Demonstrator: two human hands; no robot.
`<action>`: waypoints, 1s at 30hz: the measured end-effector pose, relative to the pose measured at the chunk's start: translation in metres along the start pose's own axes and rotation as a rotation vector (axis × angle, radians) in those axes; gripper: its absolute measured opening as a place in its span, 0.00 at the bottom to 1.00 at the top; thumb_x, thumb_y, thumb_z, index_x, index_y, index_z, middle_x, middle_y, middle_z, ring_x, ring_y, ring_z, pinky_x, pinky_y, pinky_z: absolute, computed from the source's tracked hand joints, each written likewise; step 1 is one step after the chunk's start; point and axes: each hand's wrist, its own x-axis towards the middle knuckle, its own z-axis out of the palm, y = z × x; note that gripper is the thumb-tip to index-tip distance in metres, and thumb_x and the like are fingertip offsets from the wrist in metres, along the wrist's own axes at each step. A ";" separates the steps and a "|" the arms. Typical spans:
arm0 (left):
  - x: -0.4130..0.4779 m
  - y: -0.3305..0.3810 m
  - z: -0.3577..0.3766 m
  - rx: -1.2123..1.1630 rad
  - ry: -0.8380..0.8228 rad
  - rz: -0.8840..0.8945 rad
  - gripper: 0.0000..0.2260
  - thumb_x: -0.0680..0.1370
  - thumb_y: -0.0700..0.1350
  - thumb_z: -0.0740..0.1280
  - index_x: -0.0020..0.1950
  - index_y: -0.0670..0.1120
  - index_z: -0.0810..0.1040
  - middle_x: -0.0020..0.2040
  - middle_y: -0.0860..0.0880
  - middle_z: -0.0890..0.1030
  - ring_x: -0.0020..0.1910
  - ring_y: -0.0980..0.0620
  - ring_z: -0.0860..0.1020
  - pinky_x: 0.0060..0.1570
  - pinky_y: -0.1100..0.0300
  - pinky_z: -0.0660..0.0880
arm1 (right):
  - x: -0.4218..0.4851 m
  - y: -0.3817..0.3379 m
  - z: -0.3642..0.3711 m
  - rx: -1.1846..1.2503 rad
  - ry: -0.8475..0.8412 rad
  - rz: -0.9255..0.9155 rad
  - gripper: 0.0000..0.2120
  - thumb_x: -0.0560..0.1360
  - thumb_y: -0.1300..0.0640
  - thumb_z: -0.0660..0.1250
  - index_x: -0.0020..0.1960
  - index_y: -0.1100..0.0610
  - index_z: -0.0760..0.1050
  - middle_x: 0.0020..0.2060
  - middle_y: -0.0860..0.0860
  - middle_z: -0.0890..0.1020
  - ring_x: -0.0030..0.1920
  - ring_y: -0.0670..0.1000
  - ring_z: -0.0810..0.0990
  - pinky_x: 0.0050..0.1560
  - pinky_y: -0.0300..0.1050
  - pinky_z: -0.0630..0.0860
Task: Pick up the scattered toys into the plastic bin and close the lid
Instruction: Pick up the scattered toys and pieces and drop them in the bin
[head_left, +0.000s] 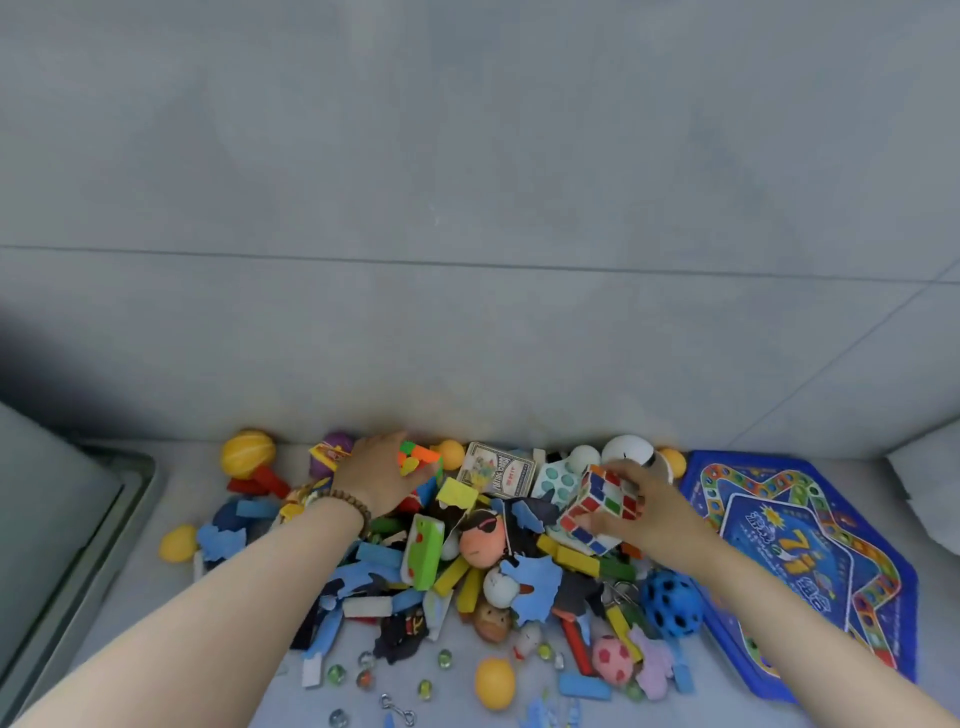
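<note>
Marbles (336, 674) nearest, right hand (649, 519) holds white cube (597, 506), left hand (376, 475) neon cube (415, 460)

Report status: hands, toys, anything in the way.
Left hand grips neon cube. Right hand grips puzzle cube. Toy pile loose on floor. Blue game board alongside, nothing blocking.
</note>
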 end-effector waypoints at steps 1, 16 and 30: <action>0.004 -0.002 0.000 -0.013 -0.005 -0.027 0.32 0.76 0.62 0.61 0.74 0.46 0.62 0.72 0.48 0.67 0.70 0.47 0.66 0.67 0.52 0.67 | 0.002 -0.009 -0.002 0.018 0.015 -0.023 0.26 0.68 0.54 0.75 0.62 0.47 0.66 0.49 0.39 0.74 0.48 0.39 0.77 0.41 0.28 0.73; -0.022 -0.015 -0.050 -0.505 0.027 0.066 0.19 0.74 0.57 0.67 0.62 0.50 0.75 0.59 0.52 0.79 0.61 0.52 0.76 0.61 0.55 0.73 | 0.007 -0.082 0.013 0.063 -0.016 -0.119 0.25 0.67 0.49 0.75 0.60 0.46 0.68 0.51 0.43 0.78 0.50 0.41 0.77 0.42 0.31 0.73; -0.309 -0.173 -0.276 -1.520 0.309 0.048 0.12 0.81 0.49 0.56 0.62 0.52 0.73 0.54 0.47 0.82 0.44 0.51 0.82 0.46 0.59 0.81 | -0.147 -0.407 0.137 0.423 -0.437 -0.253 0.22 0.71 0.46 0.71 0.61 0.51 0.69 0.52 0.55 0.79 0.41 0.48 0.83 0.37 0.41 0.79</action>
